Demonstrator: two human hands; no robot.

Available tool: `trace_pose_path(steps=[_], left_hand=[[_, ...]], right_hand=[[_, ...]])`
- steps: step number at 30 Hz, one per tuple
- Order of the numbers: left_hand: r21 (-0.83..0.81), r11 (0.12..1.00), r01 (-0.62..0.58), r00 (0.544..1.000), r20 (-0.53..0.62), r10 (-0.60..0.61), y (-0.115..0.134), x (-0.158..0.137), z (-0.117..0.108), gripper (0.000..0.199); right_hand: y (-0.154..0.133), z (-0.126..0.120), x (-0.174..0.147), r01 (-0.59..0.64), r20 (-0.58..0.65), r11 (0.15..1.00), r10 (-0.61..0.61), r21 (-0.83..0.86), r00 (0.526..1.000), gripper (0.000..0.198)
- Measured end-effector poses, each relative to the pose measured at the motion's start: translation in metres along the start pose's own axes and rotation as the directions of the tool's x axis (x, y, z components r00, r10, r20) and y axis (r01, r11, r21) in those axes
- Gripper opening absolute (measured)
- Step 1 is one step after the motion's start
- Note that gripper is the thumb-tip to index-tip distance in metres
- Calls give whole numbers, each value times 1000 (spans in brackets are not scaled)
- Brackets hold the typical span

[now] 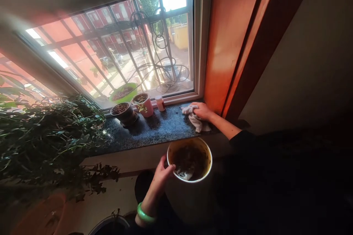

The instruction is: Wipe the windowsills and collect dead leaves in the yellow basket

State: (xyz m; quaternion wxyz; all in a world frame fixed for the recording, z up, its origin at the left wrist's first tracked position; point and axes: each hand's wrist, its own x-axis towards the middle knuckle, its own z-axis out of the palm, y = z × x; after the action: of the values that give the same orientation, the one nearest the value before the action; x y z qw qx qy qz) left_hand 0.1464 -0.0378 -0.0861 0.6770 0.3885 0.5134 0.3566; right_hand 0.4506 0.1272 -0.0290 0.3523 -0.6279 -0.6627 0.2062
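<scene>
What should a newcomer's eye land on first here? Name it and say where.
Probably the barred window at upper left, far brighter than its surroundings. Next, the left hand, with a green bangle at its wrist, holds a white-rimmed tub by the front edge of the dark sill. At the sill's right end, the right hand grips a pale cloth.

No text, label, brand, number or sign can be read here.

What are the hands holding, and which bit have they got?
The left hand holds a tub by its rim, thumb at the edge. The right hand holds a crumpled cloth by its upper part, on the windowsill.
</scene>
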Motion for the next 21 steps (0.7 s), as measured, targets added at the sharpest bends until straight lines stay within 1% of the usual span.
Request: trace_pose_path(steps=[3,4,6,9,12,14,17,19,21], left_hand=[[3,1000,4,1000,-10,-4,4,-4,2,79],[9,1000,8,1000,-5,-8,6,-5,2,78],[11,1000,5,1000,2,-5,11,-9,3,74],[3,1000,-4,1000,4,4,15,-11,3,70],[14,1000,-1,1000,20,0,13,-10,2,73],[16,1000,2,999,34,-3,11,-8,1,74],[10,1000,2,1000,29,-2,7,-7,-1,75],[9,1000,5,1000,23,-5,6,-7,-2,75],[12,1000,7,1000,24,-8,6,-7,-2,72]], right_hand=[[-2,6,28,17,-102,986,0,163,995,35],[-5,10,38,34,-106,979,-13,202,994,37],[-14,20,56,71,-54,969,-60,235,997,38],[-26,30,71,104,82,978,-120,180,989,33],[-31,28,76,109,191,985,-134,134,972,28],[-33,25,79,109,212,986,-135,129,968,28],[-39,24,83,122,188,986,-141,111,972,31],[-45,30,83,156,189,987,-159,30,969,31],[-50,38,81,207,207,973,-183,-98,961,31]])
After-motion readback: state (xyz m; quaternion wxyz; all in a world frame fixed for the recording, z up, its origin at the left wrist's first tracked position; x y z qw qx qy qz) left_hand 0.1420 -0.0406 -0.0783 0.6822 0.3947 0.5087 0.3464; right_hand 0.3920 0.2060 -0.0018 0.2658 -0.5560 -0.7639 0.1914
